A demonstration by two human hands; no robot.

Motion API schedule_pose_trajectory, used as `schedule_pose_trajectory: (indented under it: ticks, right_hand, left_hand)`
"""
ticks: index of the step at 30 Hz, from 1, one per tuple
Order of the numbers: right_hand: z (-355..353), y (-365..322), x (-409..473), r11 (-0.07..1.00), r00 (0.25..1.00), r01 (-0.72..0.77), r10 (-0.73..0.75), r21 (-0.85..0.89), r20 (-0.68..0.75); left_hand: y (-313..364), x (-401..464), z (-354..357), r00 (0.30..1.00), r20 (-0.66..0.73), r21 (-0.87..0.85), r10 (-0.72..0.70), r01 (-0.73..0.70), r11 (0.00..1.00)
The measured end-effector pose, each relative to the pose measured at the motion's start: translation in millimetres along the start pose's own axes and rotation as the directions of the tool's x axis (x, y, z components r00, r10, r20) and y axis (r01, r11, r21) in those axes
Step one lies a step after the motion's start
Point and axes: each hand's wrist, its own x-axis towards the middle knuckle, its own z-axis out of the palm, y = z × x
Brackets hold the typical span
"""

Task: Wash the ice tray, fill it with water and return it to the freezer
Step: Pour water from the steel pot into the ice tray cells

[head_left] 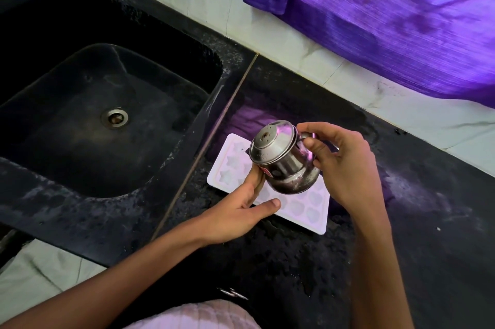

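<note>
Both your hands are on a steel pot tipped over the ice tray.
Your right hand (345, 165) curls around the steel pot (285, 158) near its handle; your left hand (241, 210) props its lower side with loosely straight fingers, thumb free. Its lid faces the black sink (112, 103). The white ice tray (294, 202) lies flat on the wet dark countertop (415, 221), just beside the sink, below the purple cloth (388, 12).

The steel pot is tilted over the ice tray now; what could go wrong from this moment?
1. The steel pot has a wide mouth and the ice tray has small cavities, so water may overflow onto the counter.
2. The right hand holds the pot only at its rim, and the left hand supports it with fingertips; it might slip.
3. The counter looks wet, so the tray could slide.
</note>
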Motion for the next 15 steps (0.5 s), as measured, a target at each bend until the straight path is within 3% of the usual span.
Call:
schedule_pose_trajectory:
  ticks: [15]
  right_hand:
    - [-1.0, 1.1, -1.7, 1.0, 1.0, 0.004, -0.004, 0.002, -0.017]
  left_hand:
    - [-0.8, -0.5, 1.4, 1.0, -0.003, -0.002, 0.006, -0.006, 1.0]
